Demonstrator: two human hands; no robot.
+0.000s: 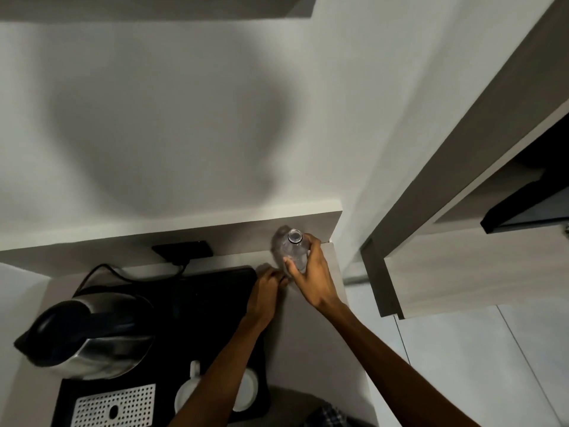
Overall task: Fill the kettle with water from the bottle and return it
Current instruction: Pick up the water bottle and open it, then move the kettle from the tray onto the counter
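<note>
Our right hand [311, 272] grips the upright, uncapped bottle [294, 251]; the kettle [89, 334] lies far left of these fingers, nearer our curled left hand [266, 288].

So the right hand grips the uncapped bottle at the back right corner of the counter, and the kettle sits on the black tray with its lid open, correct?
Not quite. The head view shows the kettle with its black lid closed, not open. The rest holds: the right hand has its grip on the uncapped bottle at the back right corner of the counter, and the kettle sits on the black tray.
</note>
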